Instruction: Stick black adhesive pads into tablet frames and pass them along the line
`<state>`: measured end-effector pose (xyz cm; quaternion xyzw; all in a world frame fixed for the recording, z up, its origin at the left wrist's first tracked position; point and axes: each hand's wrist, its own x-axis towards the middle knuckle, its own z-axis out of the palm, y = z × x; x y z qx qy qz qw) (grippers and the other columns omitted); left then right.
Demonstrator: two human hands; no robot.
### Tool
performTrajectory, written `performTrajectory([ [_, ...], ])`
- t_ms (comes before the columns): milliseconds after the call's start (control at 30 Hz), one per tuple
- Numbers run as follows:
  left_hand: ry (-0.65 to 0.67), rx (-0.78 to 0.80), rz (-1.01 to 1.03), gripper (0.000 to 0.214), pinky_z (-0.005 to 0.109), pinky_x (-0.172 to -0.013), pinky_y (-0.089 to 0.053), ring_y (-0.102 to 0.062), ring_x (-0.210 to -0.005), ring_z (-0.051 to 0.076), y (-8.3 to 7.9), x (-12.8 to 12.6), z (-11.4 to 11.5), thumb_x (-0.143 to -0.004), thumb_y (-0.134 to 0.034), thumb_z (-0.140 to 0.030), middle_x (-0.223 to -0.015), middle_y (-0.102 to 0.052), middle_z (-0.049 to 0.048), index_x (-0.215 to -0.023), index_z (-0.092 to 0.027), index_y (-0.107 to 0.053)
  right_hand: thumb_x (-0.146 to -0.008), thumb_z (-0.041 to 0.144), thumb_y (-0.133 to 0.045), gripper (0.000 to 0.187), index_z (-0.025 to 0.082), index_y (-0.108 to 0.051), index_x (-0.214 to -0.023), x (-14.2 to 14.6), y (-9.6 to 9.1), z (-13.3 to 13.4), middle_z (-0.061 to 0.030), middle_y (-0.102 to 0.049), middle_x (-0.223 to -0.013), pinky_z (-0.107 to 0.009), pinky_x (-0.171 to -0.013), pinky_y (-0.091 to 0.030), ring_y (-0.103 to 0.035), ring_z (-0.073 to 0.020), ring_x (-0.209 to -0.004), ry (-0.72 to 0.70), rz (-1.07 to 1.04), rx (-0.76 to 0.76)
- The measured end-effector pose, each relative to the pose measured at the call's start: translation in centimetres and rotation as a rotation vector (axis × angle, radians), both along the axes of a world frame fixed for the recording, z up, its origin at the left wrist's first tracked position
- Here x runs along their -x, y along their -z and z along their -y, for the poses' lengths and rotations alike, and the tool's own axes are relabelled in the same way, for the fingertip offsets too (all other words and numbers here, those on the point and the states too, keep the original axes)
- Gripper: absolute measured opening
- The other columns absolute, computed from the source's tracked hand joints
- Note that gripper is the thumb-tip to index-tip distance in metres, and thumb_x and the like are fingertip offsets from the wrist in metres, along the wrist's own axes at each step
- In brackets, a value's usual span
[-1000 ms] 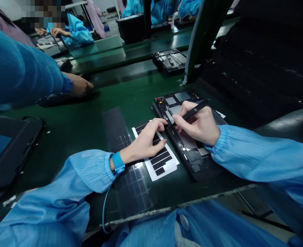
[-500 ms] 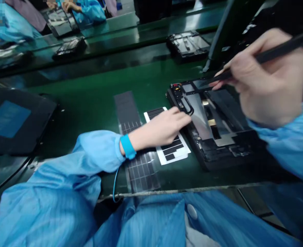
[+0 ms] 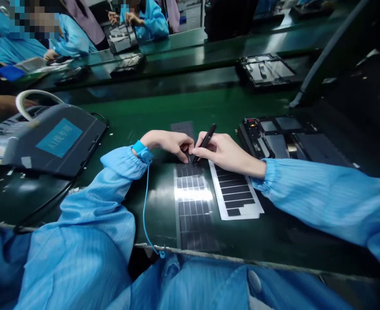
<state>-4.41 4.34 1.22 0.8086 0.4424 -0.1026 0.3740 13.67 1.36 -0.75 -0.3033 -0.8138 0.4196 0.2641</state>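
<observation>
black tool (image 3: pixel 205 142): one, slim, pen-like; long axis slants from top end up-right to tip down-left; tip points down at the grid sheet (image 3: pixel 193 206) and meets it just under the fingertips; sits mid-desk, straight ahead of the person

right hand (image 3: pixel 224 153): closed round the tool's lower part in a pen-type grip, thumb and forefinger near the tip; heel of hand lies over the top of the white sheet (image 3: pixel 237 193)

left hand (image 3: pixel 167 141): fingers curled, thumb and forefinger tips pinched together and pressed on the grid sheet right beside the tool tip; can't tell if anything small is caught between them; hands nearly touching

sheets: two, side by side, near touching; grid sheet is dark, glossy, small squares, long axis running from the desk's (image 3: pixel 138 116) near edge away from the person, far end passing under the hands; white sheet to its right carries a column of black strips, long axis slightly fanned out rightward

wrist strap (image 3: pixel 142 150): one, blue, on left wrist; blue cord (image 3: pixel 145 206) drops from it over the near edge

opened device (image 3: pixel 293 137): one on the desk, right of the hands, apart from them; second opened device (image 3: pixel 264 71) on the far belt

grey unit (image 3: pixel 54 137): one, blue label, far left; well apart

co-workers' blue sleeves (image 3: pixel 73 38) at the far benches, top left
</observation>
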Motion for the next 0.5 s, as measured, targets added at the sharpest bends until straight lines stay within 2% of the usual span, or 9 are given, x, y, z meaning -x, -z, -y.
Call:
performTrajectory([
  [167,0.024,-0.007,-0.071,0.036,0.021,-0.059,-0.033,-0.048,-0.072,0.015,0.01,-0.38,0.21,-0.064,-0.063,-0.035,-0.080,-0.054,0.0013,-0.091,-0.012,-0.056,-0.079,0.023,-0.056,0.012,0.015,-0.053,-0.070,-0.41,0.49,0.00,-0.0008,-0.061,-0.066,-0.023,-0.059,-0.045,-0.061,-0.0131,-0.063,0.010,-0.066,0.097],
  [367,-0.001,0.002,-0.045,0.037,0.021,-0.060,-0.033,-0.050,-0.073,0.015,0.19,-0.51,0.36,-0.064,-0.064,-0.034,-0.083,-0.058,0.0019,-0.093,-0.013,-0.058,-0.078,0.024,-0.058,0.012,0.015,-0.052,-0.072,-0.44,0.62,-0.03,-0.0020,-0.063,-0.068,-0.025,-0.061,-0.048,-0.064,-0.0147,-0.065,0.045,-0.088,0.172],
  [500,-0.013,-0.001,-0.019,0.034,0.020,-0.060,-0.033,-0.051,-0.073,0.015,0.32,-0.53,0.31,-0.063,-0.065,-0.034,-0.082,-0.059,0.0013,-0.089,-0.014,-0.059,-0.078,0.025,-0.060,0.015,0.014,-0.053,-0.069,-0.18,0.96,0.01,-0.0012,-0.062,-0.066,-0.022,-0.056,-0.045,-0.061,-0.0119,-0.060,0.087,-0.048,0.120],
])
